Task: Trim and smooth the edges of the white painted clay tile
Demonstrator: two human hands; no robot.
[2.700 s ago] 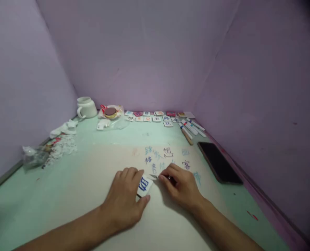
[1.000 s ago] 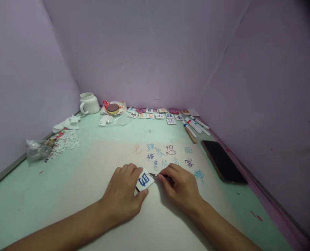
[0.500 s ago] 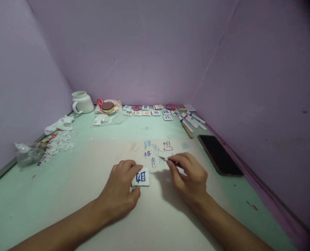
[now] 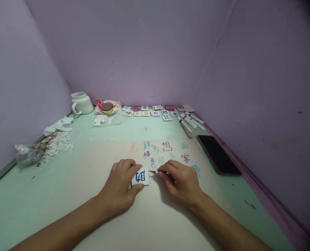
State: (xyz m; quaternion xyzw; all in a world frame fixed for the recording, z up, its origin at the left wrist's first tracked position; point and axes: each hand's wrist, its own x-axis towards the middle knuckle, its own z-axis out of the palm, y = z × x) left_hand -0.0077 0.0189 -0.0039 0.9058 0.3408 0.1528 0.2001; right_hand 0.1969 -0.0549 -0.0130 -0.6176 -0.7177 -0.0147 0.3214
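- Far left of the frame: a crumpled bag [image 4: 26, 153] and paper scraps [image 4: 58, 141] lie on the green table [image 4: 19, 205]; a white mug [image 4: 80, 103] stands at upper left.
- Left hand [image 4: 121, 188], lower centre: it lies flat on the sheet [image 4: 155, 216], thumb and fingers pinching the tile [image 4: 140, 176] by its edges. The tile, white with a blue character, rests on the sheet just left of the right hand. It lay the same way half a second ago, so the hold has not shifted.
- Right hand [image 4: 182, 184]: half a second ago it was up by the written characters [image 4: 160, 151]; now it is back down, and the tip of its thin tool [image 4: 156, 172] is at the tile's right edge. That looks like work on the tile resuming. Fingers closed narrowly round the tool, wrist on the sheet.
- Upper centre: a row of tiles [image 4: 151, 111] by the wall, markers [image 4: 191, 120] to their right.
- Right: a dark phone [image 4: 217, 154] lies flat, well apart from the hands.
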